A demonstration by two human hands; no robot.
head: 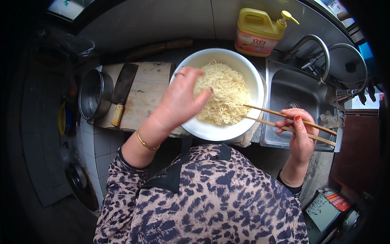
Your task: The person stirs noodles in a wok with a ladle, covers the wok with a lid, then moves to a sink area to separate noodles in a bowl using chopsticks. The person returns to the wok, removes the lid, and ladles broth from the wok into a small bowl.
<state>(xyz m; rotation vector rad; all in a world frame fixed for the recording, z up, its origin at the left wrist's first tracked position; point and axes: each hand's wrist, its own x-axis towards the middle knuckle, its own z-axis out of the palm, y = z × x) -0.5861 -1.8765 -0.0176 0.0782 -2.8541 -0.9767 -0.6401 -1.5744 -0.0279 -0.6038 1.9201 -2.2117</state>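
Note:
A white basin (219,133) with a heap of thin pale noodles (225,100) stands on the counter before me. Over the basin's left side is my left hand (186,94), slightly blurred, its thumb and fingers spread at the edge of the heap; whether a few noodles are between them I cannot tell. To the right of the basin, above the sink's near edge, my right hand (298,129) holds a pair of wooden chopsticks (271,113). Their tips are apart and reach over the basin's right rim, by the noodles.
Left of the basin, a cleaver (124,84) lies on a wooden cutting board (149,88), beside a metal pot (95,94). A yellow pump jug (259,33) stands behind. At right are a steel sink (274,140) and tap (326,52). A cloth (246,139) lies under the basin.

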